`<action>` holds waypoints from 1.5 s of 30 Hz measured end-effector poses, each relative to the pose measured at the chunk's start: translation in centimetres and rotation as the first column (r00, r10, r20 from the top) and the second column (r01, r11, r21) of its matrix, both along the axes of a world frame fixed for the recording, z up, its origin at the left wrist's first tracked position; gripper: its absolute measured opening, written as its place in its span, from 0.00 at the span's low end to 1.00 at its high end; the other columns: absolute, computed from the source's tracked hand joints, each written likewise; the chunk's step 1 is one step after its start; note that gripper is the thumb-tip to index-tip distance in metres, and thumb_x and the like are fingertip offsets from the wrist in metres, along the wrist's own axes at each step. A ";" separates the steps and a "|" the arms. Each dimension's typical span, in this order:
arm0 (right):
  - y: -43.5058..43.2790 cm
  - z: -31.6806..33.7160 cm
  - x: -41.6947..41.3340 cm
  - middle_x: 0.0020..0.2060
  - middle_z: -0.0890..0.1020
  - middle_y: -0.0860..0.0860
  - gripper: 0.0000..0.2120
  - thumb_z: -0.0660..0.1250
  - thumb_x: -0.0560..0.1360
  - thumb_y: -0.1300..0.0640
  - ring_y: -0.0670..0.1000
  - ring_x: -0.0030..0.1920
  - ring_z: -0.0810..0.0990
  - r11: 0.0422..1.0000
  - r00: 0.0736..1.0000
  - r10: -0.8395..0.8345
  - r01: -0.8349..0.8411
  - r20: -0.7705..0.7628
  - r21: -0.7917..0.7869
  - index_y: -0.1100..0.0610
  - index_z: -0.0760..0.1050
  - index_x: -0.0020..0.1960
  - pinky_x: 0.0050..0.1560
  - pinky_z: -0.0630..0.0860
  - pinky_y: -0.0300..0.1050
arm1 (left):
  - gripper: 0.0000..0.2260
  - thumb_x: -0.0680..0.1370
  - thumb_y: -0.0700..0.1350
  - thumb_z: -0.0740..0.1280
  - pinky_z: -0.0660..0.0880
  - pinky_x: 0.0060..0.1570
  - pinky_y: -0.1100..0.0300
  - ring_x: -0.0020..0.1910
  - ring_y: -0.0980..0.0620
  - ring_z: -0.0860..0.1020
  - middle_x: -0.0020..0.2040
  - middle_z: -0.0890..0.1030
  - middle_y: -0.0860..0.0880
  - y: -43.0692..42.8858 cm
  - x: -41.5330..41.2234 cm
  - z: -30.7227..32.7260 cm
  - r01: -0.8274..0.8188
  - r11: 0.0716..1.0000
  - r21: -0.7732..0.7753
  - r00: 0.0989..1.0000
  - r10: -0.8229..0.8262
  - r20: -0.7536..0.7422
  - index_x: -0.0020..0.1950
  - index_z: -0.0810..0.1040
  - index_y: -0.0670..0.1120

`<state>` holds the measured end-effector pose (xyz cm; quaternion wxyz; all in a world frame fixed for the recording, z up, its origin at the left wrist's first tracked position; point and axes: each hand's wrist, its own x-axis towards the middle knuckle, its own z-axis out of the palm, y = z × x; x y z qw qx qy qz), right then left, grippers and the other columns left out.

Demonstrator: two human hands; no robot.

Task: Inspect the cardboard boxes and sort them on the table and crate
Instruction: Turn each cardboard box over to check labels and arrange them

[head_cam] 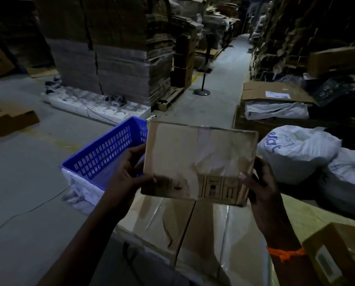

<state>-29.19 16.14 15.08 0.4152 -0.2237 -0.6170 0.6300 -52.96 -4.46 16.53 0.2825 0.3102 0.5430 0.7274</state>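
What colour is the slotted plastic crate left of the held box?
The crate beside the held box is blue, clearest in the head view.

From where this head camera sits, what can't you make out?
Head view:
- Right part of the blue crate: behind the held cardboard box and left hand.
- Printed symbols on the box: too blurred.
- Fingers of the right hand: behind the box.
- Corner box, lower right: cut by frame edge, label blurred.
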 end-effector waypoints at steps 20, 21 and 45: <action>-3.7 -11.2 7.5 0.65 0.82 0.51 0.28 0.55 0.81 0.74 0.54 0.68 0.79 0.976 0.983 0.034 0.006 0.179 -0.217 0.46 0.81 0.63 0.60 0.81 0.51 | 0.16 0.79 0.30 0.62 0.80 0.52 0.63 0.56 0.55 0.83 0.56 0.85 0.53 -5.6 5.5 -12.1 -0.078 0.961 -0.267 0.984 0.117 0.133 0.55 0.84 0.48; -3.7 -11.7 7.8 0.64 0.83 0.51 0.26 0.55 0.82 0.73 0.55 0.68 0.80 0.976 0.983 0.021 0.020 0.182 -0.216 0.48 0.81 0.63 0.60 0.82 0.50 | 0.14 0.80 0.35 0.64 0.80 0.54 0.60 0.57 0.53 0.83 0.57 0.84 0.52 -5.9 5.6 -12.5 -0.066 0.951 -0.303 0.987 0.106 0.118 0.54 0.86 0.52; 5.6 -7.3 -2.6 0.66 0.82 0.46 0.33 0.76 0.70 0.33 0.50 0.69 0.78 0.955 0.923 0.151 -0.043 0.354 -0.295 0.48 0.79 0.70 0.73 0.71 0.60 | 0.29 0.78 0.58 0.69 0.77 0.53 0.45 0.65 0.41 0.74 0.67 0.74 0.47 4.2 -1.5 -6.8 0.143 0.821 -0.553 0.964 0.012 0.266 0.77 0.65 0.54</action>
